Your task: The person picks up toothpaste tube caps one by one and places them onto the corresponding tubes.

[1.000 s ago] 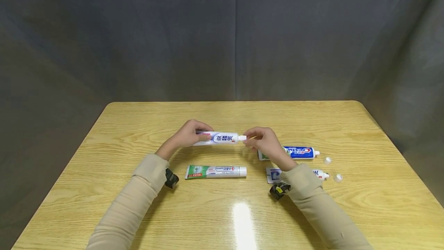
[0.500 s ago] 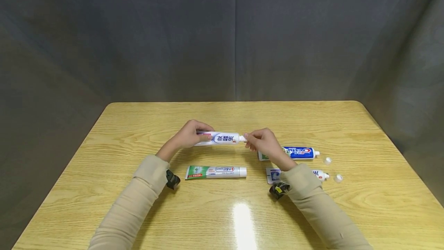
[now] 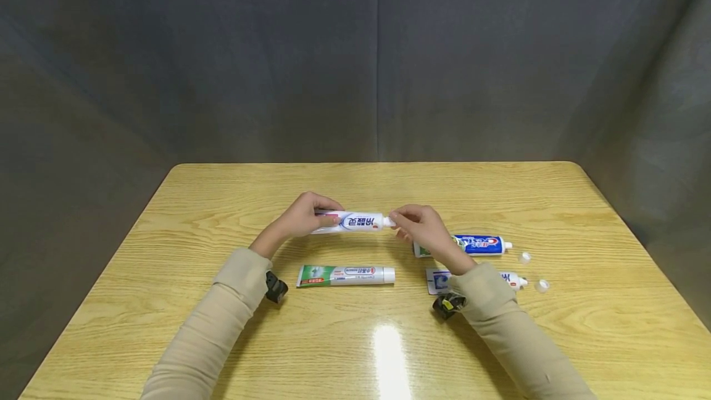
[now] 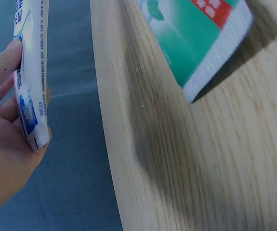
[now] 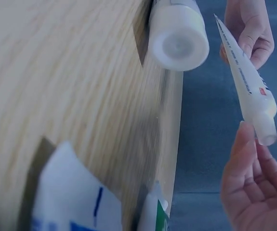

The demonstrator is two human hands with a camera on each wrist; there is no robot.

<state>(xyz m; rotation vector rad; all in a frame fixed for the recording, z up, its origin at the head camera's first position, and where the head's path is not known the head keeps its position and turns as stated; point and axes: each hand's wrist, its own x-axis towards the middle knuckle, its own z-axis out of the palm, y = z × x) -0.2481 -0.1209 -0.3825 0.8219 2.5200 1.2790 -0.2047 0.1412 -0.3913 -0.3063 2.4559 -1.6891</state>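
My left hand (image 3: 311,215) grips the flat-end half of a white toothpaste tube (image 3: 361,221), thumb on its printed face. The tube is held level above the table, nozzle end to the right. At that end my right hand (image 3: 424,227) has its thumb and fingers curled about the white cap (image 5: 266,130). The right wrist view shows the fingertips around the cap, with a little gap on the thumb side. In the left wrist view the tube's tail (image 4: 34,120) lies across the left palm. A green-and-white toothpaste tube (image 3: 347,275) with its cap on lies nearer the body.
Right of centre, a blue Crest tube (image 3: 480,244) and a white tube (image 3: 511,278) lie uncapped, partly hidden by the right arm. Two loose white caps (image 3: 524,257) sit beside their nozzles. A dark curtain (image 3: 278,66) hangs behind the wooden table (image 3: 250,178).
The right thumb and fingers have shifted about the cap, the thumb moving over it and then back slightly. The left hand and its tube have hardly moved.
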